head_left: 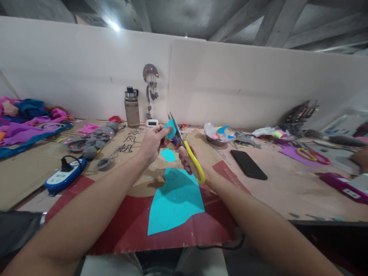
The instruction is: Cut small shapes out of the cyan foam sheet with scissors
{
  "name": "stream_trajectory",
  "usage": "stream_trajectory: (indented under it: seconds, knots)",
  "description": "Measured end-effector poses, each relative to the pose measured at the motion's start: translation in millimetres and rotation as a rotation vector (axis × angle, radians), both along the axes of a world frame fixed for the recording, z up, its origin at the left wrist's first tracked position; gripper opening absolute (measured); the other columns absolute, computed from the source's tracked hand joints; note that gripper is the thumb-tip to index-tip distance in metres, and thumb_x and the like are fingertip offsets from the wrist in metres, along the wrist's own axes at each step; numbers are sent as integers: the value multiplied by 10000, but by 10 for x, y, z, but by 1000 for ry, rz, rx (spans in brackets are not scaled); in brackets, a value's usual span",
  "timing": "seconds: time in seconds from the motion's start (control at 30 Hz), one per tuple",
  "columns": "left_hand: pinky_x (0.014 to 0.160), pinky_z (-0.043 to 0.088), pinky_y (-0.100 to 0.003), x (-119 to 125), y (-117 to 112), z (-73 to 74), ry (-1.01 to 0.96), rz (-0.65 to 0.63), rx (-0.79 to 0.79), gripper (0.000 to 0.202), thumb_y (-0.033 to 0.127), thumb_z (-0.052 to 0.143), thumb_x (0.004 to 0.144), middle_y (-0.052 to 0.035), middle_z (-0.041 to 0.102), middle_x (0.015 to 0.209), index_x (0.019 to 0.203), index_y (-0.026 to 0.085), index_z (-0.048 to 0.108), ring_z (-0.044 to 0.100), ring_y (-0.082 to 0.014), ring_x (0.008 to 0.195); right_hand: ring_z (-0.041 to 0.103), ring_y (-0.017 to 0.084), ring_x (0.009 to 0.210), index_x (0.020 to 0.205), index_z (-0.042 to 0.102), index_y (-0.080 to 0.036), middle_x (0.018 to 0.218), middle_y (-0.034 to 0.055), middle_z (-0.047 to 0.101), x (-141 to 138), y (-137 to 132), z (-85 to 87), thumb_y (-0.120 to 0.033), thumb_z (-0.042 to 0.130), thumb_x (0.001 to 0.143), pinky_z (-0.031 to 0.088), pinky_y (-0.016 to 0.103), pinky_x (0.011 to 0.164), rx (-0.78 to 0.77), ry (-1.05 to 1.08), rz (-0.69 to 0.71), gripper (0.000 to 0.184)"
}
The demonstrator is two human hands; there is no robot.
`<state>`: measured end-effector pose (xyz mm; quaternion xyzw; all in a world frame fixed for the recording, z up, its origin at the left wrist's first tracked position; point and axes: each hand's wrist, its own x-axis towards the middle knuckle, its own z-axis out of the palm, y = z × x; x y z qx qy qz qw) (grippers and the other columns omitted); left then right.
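Note:
My left hand (pixel 151 143) pinches a small turquoise piece (pixel 171 128) held up above the table. My right hand (pixel 188 157) grips yellow-handled scissors (pixel 186 147), whose blades are parted around the edge of that piece. Below the hands lies a larger turquoise sheet (pixel 175 201) with a curved cut-out, on red and brown cardboard (pixel 129 226). A small turquoise offcut (pixel 168 155) rests on the cardboard between the hands and the sheet.
A blue and white power strip (pixel 64 174) lies at the left, grey felt pieces (pixel 92 143) and a bottle (pixel 132 109) behind it. A black phone (pixel 248 165) lies at the right. A bowl of scraps (pixel 218 134) sits further back. Another person's hand (pixel 360 159) shows at the far right.

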<state>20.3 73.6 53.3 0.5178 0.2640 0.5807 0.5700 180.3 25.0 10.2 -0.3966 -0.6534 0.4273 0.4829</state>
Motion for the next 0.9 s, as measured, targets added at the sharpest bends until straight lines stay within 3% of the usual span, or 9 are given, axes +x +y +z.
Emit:
stream_trajectory:
  seconds: [0.43,0.6,0.8,0.9]
  knots:
    - [406,294,-166,-19,7,29,-11,22,-3,385,378,899,572,44,540,550,679,171,593,419,-41,440,366,95,455,880,505,-246,616,-53,407,1,16,-9,-698,635,868,330,225,392,51,3,9,471]
    - [421,306,-150,-35,19,24,-24,36,-11,366,374,897,599,43,556,577,714,170,616,423,-37,461,373,98,461,861,500,-245,611,-47,414,7,2,4,-676,630,886,325,225,391,74,-17,-1,451]
    - [466,406,-169,-40,17,25,-29,37,-17,377,395,896,610,18,638,649,749,171,627,530,-57,496,370,101,472,835,489,-242,608,-41,416,-3,-23,31,-731,611,866,325,229,394,90,-45,-19,505]
    - [432,374,-177,-41,13,31,-20,16,-13,392,409,890,607,-4,675,677,767,162,632,569,-72,486,360,101,472,830,481,-240,607,-43,405,-3,-22,38,-756,591,861,322,232,396,100,-39,-15,529]
